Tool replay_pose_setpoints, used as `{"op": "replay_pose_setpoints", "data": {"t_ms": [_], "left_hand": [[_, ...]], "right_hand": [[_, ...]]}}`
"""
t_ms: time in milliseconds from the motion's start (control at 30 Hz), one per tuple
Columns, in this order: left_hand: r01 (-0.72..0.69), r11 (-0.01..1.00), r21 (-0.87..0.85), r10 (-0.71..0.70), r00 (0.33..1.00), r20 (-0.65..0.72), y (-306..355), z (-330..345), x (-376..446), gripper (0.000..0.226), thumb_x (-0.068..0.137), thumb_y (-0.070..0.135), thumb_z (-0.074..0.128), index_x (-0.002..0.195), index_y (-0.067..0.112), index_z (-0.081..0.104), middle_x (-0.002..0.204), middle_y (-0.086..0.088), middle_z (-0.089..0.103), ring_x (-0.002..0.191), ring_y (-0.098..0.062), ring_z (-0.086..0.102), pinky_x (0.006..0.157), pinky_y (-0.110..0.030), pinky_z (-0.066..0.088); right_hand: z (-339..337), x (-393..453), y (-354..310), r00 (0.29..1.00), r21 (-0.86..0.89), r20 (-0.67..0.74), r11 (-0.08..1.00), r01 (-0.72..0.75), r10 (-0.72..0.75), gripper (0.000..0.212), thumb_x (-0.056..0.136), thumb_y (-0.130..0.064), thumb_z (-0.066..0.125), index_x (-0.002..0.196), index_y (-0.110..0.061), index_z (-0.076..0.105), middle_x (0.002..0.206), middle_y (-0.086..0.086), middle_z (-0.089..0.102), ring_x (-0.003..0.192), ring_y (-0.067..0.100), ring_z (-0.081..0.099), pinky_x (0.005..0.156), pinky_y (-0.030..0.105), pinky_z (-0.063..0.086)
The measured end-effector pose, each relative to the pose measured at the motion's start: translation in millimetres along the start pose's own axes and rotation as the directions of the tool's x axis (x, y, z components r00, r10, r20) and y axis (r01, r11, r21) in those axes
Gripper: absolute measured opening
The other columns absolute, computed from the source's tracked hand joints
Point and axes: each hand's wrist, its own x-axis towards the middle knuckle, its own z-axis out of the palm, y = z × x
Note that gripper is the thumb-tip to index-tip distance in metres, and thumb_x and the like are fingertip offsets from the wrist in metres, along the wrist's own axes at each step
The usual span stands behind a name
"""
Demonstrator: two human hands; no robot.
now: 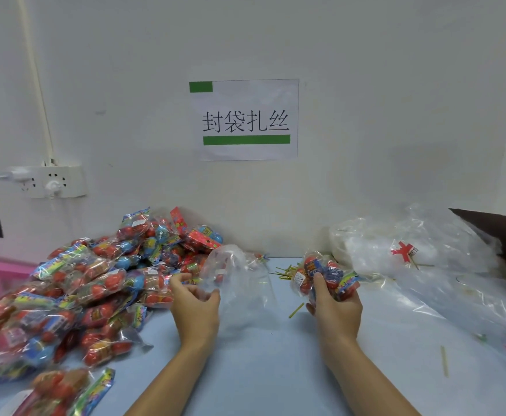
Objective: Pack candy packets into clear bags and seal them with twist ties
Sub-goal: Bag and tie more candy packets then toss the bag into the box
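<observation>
Candy packets [74,283] lay heaped across the left of the pale blue counter [260,370], red and blue wrappers piled from the near edge back to the white wall, where a power strip [54,182] hung on the far left. Just right of the heap, the left hand [196,307] pinched the near edge of an empty clear bag [236,280] between curled fingers and thumb; the bag stood puffed up off the counter, though whether its mouth was properly open could not be told. On the wall above hung a paper sign [245,120] with green bars. Beyond the bag, at the foot of the wall, lay a scatter of gold twist ties [284,273], with one loose tie [296,310] nearer, between the hands. The right hand [334,306] gripped a bunch of candy packets [324,276], fingers curled round them, held just above the counter and apart from the bag. Farther right sat a crumpled pile of clear plastic bags [420,253].

The step in hand looked like loading that bunch into the bag. To do it well, the left hand would need to hold the mouth wide and slack, the bunch going in narrow end first and kept tight together, leaving enough empty neck to gather for a tie.
</observation>
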Motion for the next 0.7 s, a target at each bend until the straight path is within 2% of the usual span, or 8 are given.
{"op": "replay_pose_setpoints", "data": {"t_ms": [33, 133, 233, 333, 433, 533, 600, 700], "left_hand": [[-0.021, 0.999, 0.038, 0.02, 0.999, 0.027, 1, 0, -1, 0.037, 0.081, -0.002, 0.072, 0.105, 0.016, 0.051, 0.072, -0.007, 0.053, 0.062, -0.017, 0.05, 0.053, -0.02, 0.037], [-0.103, 0.981, 0.164, 0.088, 0.992, 0.094, -1, 3, -6, 0.014, 0.085, 0.002, 0.067, 0.083, 0.015, 0.062, 0.081, -0.007, 0.055, 0.069, -0.015, 0.05, 0.057, -0.016, 0.035], [-0.113, 0.973, 0.201, 0.089, 0.988, 0.125, -3, 4, -10, 0.015, 0.087, 0.007, 0.063, 0.077, 0.014, 0.055, 0.085, -0.002, 0.058, 0.078, -0.014, 0.053, 0.058, -0.011, 0.034], [-0.096, 0.973, 0.209, 0.075, 0.991, 0.106, -5, 4, -8, 0.018, 0.088, 0.006, 0.062, 0.073, 0.011, 0.051, 0.076, -0.003, 0.058, 0.073, -0.013, 0.054, 0.053, -0.016, 0.035], [-0.094, 0.974, 0.207, 0.084, 0.995, 0.056, -3, 2, -7, 0.022, 0.087, 0.003, 0.061, 0.07, 0.008, 0.047, 0.071, -0.006, 0.054, 0.066, -0.015, 0.05, 0.053, -0.024, 0.033], [-0.106, 0.975, 0.196, 0.101, 0.994, 0.035, 0, 1, -8, 0.03, 0.084, -0.003, 0.058, 0.066, 0.012, 0.038, 0.066, -0.004, 0.044, 0.061, -0.017, 0.041, 0.052, -0.027, 0.031], [-0.1, 0.979, 0.177, 0.096, 0.995, 0.029, 2, 0, -8, 0.032, 0.082, -0.007, 0.057, 0.068, 0.014, 0.036, 0.065, -0.002, 0.041, 0.059, -0.016, 0.039, 0.051, -0.027, 0.03], [-0.084, 0.985, 0.149, 0.082, 0.996, 0.019, 3, 1, -7, 0.025, 0.082, -0.006, 0.055, 0.078, 0.014, 0.04, 0.067, -0.001, 0.044, 0.059, -0.019, 0.041, 0.05, -0.031, 0.032]], "right_hand": [[0, 0, 0, 1.0, -0.006, 0.006, 1.0, 0.002, -0.002, 0.02, 0.087, -0.022, 0.076, 0.104, -0.024, 0.066, 0.094, -0.004, 0.073, 0.083, 0.013, 0.069, 0.09, 0.051, 0.058], [0, 0, -1, 1.0, -0.011, 0.015, 1.0, 0.002, -0.002, 0.015, 0.087, -0.022, 0.076, 0.097, -0.025, 0.065, 0.092, -0.005, 0.073, 0.079, 0.012, 0.069, 0.088, 0.051, 0.059], [0, -2, -1, 1.0, -0.02, 0.022, 1.0, -0.003, 0.003, 0.015, 0.086, -0.022, 0.077, 0.093, -0.027, 0.064, 0.091, -0.006, 0.072, 0.079, 0.012, 0.069, 0.087, 0.05, 0.059], [1, -3, -3, 0.999, -0.026, 0.031, 1.0, -0.006, 0.007, 0.015, 0.086, -0.021, 0.077, 0.091, -0.027, 0.064, 0.091, -0.006, 0.073, 0.082, 0.013, 0.069, 0.084, 0.047, 0.06], [2, -4, -5, 0.998, -0.014, 0.065, 1.0, -0.027, 0.028, 0.015, 0.086, -0.021, 0.077, 0.093, -0.027, 0.065, 0.094, -0.003, 0.073, 0.085, 0.015, 0.07, 0.072, 0.038, 0.059], [4, -6, -9, 0.988, 0.036, 0.131, 0.996, -0.087, 0.081, 0.018, 0.087, -0.019, 0.077, 0.102, -0.02, 0.068, 0.089, -0.001, 0.074, 0.083, 0.017, 0.07, 0.064, 0.033, 0.059], [4, -8, -13, 0.975, 0.088, 0.184, 0.986, -0.145, 0.127, 0.016, 0.086, -0.017, 0.077, 0.1, -0.018, 0.069, 0.083, -0.001, 0.076, 0.078, 0.018, 0.071, 0.061, 0.033, 0.061], [4, -13, -19, 0.933, 0.161, 0.313, 0.959, -0.234, 0.175, 0.014, 0.087, -0.013, 0.072, 0.101, -0.014, 0.07, 0.09, 0.008, 0.076, 0.076, 0.023, 0.073, 0.059, 0.036, 0.062]]}}
